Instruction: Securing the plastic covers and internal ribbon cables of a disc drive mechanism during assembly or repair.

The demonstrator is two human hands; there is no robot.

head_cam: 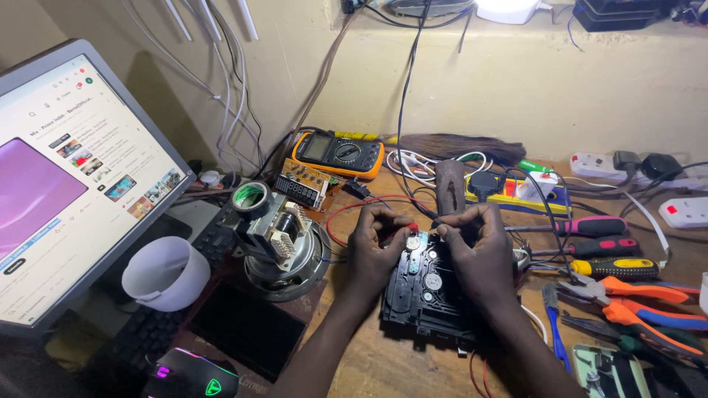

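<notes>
Left of the black disc-drive mechanism [424,284] stands a grey motor [284,243]. The left hand [376,247] and right hand [476,247], fingers curled, pinch the mechanism's far edge. Its long axis runs away from the person, slightly tilted. Right of it lie screwdrivers [590,236] and orange pliers [634,302].

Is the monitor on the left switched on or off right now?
On. The monitor glows brightly, showing a white page with small thumbnails and a large purple panel, while both hands work at the black drive mechanism.
</notes>
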